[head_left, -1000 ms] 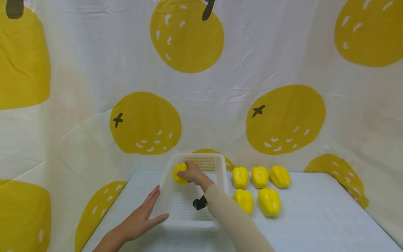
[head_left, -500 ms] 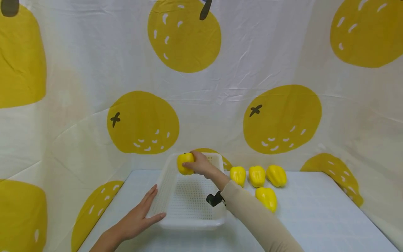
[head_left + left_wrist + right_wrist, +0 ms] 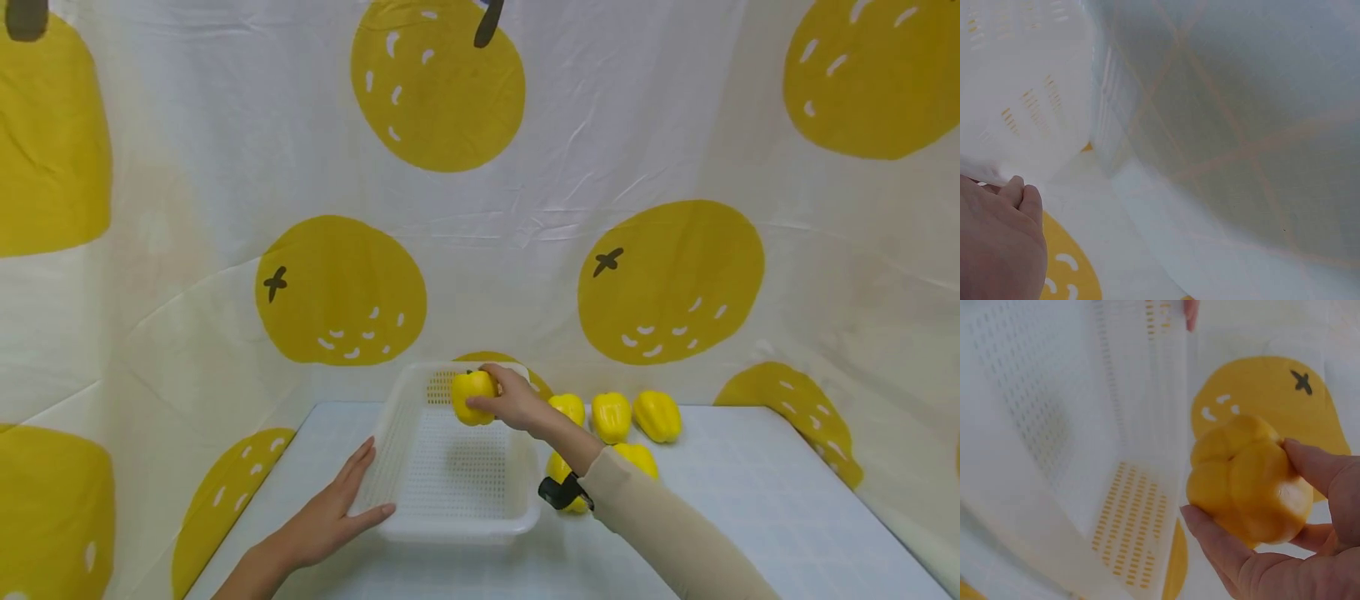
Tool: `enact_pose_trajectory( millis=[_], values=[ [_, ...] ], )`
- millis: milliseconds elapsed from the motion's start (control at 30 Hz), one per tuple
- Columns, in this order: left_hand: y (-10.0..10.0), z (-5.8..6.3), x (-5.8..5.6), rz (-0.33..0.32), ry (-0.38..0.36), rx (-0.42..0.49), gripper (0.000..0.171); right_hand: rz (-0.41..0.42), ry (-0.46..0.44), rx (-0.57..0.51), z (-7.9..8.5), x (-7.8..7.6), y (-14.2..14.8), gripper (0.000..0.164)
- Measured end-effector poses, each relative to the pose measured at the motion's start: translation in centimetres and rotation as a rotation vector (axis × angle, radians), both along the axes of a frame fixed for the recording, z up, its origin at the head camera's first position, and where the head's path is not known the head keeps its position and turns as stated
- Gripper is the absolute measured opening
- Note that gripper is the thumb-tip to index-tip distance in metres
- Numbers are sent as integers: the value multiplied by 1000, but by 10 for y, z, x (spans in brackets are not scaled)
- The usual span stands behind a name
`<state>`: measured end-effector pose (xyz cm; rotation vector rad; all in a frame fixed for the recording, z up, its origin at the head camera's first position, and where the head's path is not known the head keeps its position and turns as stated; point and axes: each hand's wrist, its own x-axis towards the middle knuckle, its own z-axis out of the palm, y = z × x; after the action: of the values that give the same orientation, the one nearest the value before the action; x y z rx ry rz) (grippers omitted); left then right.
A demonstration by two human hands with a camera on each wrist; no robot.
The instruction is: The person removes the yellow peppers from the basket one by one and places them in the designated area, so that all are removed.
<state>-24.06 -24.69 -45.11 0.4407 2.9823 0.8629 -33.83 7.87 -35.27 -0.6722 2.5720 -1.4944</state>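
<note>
A yellow bell pepper (image 3: 472, 397) is in my right hand (image 3: 519, 402), above the far right part of a white perforated plastic basket (image 3: 450, 530). In the right wrist view my thumb and fingers grip the pepper (image 3: 1250, 481) from its sides, beside the basket wall. My left hand (image 3: 324, 518) rests against the basket's left side, fingers straight and thumb spread toward the near left corner. The left wrist view catches only part of that hand (image 3: 999, 240) at the basket's edge.
Several more yellow peppers lie right of the basket: a back row with a right-hand pepper (image 3: 657, 417), and nearer ones partly hidden behind my right forearm. A fruit-print curtain (image 3: 495, 275) hangs behind the pale blue table (image 3: 750, 500).
My right hand has lifted the pepper from lower in the basket's left side and carried it up and rightward. The left hand stays at the basket's edge.
</note>
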Motion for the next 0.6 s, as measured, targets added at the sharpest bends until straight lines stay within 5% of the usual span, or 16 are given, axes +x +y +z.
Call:
enact_pose_trajectory(
  millis=[600],
  values=[
    [-1, -2, 0, -12, 25, -6, 102, -80, -12, -8, -14, 26, 55, 69]
  ],
)
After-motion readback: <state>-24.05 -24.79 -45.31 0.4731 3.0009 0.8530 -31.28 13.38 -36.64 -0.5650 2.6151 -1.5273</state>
